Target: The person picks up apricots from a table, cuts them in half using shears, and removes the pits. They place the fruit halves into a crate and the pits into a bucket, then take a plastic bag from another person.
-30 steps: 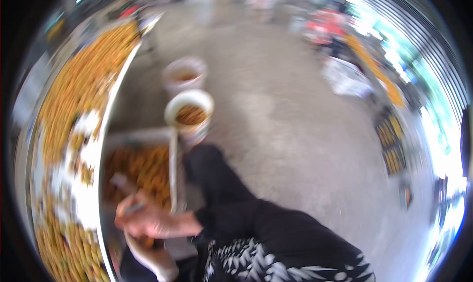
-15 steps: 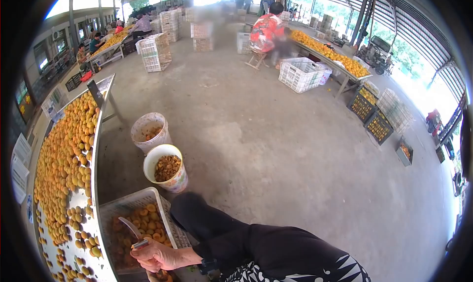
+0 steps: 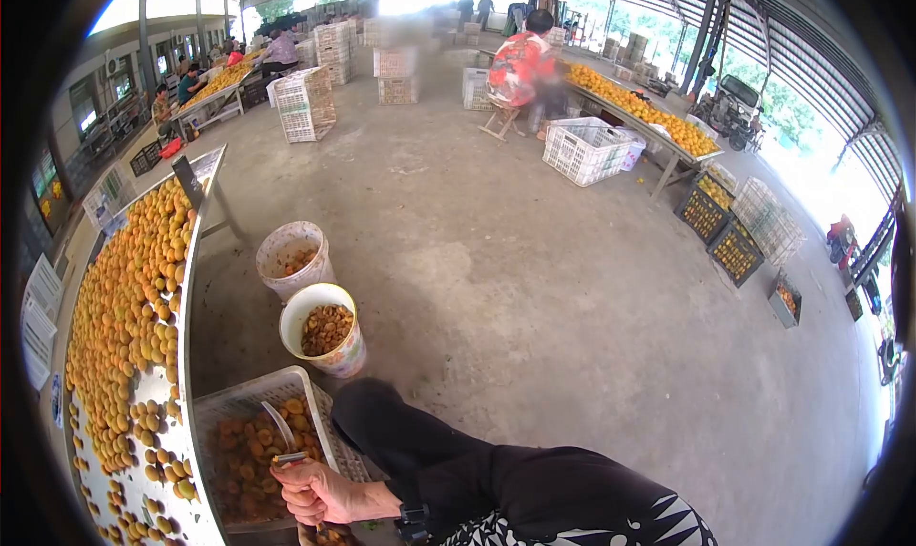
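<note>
My right hand (image 3: 320, 494) is closed around the handle of a knife with a curved, pale blade (image 3: 278, 425) that points up and away. The hand is above the near side of a white plastic crate (image 3: 320, 422), which holds orange apricots (image 3: 250, 455), many of them looking cut or split. Just under my right fist, at the bottom edge, a brownish shape and some orange fruit show; this may be part of my left hand, but its fingers cannot be made out. On my right wrist is a dark band (image 3: 412, 521).
Left of the crate stands a metal-edged table (image 3: 188, 355) heaped with whole apricots (image 3: 129, 298). Two buckets, a patterned one (image 3: 345, 355) and a whitish one (image 3: 320, 277), hold brown pieces. Farther off, a person in red (image 3: 523, 69) sits by another fruit table (image 3: 687, 147) and crates (image 3: 584, 155).
My right hand has moved slightly right, and the knife blade now stands more upright, nearer the crate's middle. The whole view has shifted a little. Buckets and crate stay put.
</note>
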Available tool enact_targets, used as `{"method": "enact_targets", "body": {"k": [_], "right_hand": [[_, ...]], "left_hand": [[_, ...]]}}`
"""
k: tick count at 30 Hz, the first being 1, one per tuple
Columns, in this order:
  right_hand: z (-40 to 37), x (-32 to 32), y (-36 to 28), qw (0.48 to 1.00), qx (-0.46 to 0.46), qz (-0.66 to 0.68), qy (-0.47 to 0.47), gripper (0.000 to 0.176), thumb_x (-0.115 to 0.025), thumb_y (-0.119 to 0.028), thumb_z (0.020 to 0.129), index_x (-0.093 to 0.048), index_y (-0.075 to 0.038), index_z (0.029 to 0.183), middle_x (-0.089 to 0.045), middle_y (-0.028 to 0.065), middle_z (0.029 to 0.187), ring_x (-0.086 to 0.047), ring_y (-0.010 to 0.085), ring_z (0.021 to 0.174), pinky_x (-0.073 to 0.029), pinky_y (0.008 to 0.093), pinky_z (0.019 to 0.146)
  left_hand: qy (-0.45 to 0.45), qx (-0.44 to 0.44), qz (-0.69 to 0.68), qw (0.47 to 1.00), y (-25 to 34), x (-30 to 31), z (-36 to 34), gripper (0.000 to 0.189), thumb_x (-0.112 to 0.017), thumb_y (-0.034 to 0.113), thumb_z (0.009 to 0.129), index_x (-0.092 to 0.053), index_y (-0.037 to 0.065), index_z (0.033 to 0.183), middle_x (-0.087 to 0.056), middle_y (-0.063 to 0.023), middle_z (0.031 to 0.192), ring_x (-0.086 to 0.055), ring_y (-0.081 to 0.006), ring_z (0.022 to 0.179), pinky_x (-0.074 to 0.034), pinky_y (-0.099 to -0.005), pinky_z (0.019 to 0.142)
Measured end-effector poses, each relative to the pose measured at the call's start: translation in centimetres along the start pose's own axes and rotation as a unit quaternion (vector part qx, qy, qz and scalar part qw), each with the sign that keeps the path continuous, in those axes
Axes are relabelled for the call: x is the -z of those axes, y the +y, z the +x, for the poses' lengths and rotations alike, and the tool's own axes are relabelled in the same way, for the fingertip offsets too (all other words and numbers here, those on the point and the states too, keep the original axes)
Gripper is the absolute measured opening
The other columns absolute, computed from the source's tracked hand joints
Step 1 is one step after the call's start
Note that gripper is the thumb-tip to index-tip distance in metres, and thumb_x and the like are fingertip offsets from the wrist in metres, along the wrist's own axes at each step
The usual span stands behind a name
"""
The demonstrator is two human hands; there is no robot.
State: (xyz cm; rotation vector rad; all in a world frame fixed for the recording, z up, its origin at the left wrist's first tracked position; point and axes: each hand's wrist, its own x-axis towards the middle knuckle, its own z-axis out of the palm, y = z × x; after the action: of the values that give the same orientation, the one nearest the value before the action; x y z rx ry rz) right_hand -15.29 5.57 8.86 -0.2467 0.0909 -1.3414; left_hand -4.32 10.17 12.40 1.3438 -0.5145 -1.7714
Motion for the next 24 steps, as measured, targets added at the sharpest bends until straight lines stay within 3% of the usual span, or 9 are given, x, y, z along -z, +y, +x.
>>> {"method": "enact_targets", "body": {"k": [11,14,16,18,22,24], "right_hand": [[-0.6,0.5,1.0,0.998,-0.013,0.043,0.049,0.059,-0.058,-0.049,0.094,-0.025,-0.019,0.055,-0.023,-0.0065,0.048,-0.020,0.0086,0.039,-0.015,0.0272,0.039],[-0.7,0.3,1.5,0.996,-0.032,0.054,0.065,0.057,-0.057,-0.048,0.094,-0.027,-0.019,0.056,-0.023,-0.0067,0.048,-0.019,0.0085,0.040,-0.015,0.0268,0.040],[-0.7,0.0,1.6,0.995,-0.021,0.087,0.050,0.049,-0.055,-0.041,0.097,-0.031,-0.018,0.060,-0.023,-0.0069,0.049,-0.022,0.0077,0.040,-0.017,0.0261,0.040],[-0.3,-0.2,1.4,0.995,-0.031,0.087,0.030,0.048,-0.056,-0.041,0.096,-0.032,-0.018,0.061,-0.024,-0.0067,0.049,-0.023,0.0076,0.041,-0.018,0.0256,0.040],[0.7,-0.5,1.3,0.998,-0.012,0.068,0.003,0.050,-0.058,-0.046,0.095,-0.032,-0.019,0.061,-0.024,-0.0069,0.050,-0.023,0.0071,0.041,-0.019,0.0249,0.041],[1.0,-1.7,0.5,0.997,-0.010,0.074,-0.027,0.044,-0.061,-0.040,0.094,-0.040,-0.016,0.064,-0.030,-0.0065,0.052,-0.028,0.0063,0.042,-0.023,0.0244,0.041]], "left_hand": [[-0.103,0.026,0.002,0.994,-0.4,1.9,1.1,0.027,-0.051,0.035,0.095,-0.060,0.016,0.079,-0.040,0.0076,0.057,-0.036,-0.0055,0.047,-0.029,-0.0214,0.046],[-0.078,0.019,-0.025,0.996,-0.5,2.2,1.0,0.026,-0.052,0.035,0.095,-0.061,0.017,0.079,-0.040,0.0078,0.056,-0.036,-0.0043,0.047,-0.029,-0.0212,0.045],[-0.025,0.021,-0.005,0.999,0.2,1.2,-0.2,0.026,-0.051,0.035,0.095,-0.060,0.017,0.078,-0.040,0.0081,0.057,-0.037,-0.0043,0.047,-0.029,-0.0210,0.045],[-0.081,0.023,-0.038,0.996,0.5,1.7,-0.2,0.027,-0.052,0.035,0.095,-0.060,0.017,0.078,-0.043,0.0082,0.057,-0.038,-0.0056,0.045,-0.029,-0.0210,0.044],[-0.065,0.025,-0.068,0.995,0.4,2.3,0.7,0.027,-0.054,0.039,0.094,-0.064,0.015,0.085,-0.054,0.0051,0.059,-0.043,-0.0085,0.042,-0.033,-0.0211,0.042],[-0.080,0.025,-0.079,0.993,0.8,2.7,0.8,0.028,-0.055,0.040,0.094,-0.063,0.014,0.085,-0.057,0.0031,0.063,-0.049,-0.0094,0.049,-0.039,-0.0217,0.046]]}}
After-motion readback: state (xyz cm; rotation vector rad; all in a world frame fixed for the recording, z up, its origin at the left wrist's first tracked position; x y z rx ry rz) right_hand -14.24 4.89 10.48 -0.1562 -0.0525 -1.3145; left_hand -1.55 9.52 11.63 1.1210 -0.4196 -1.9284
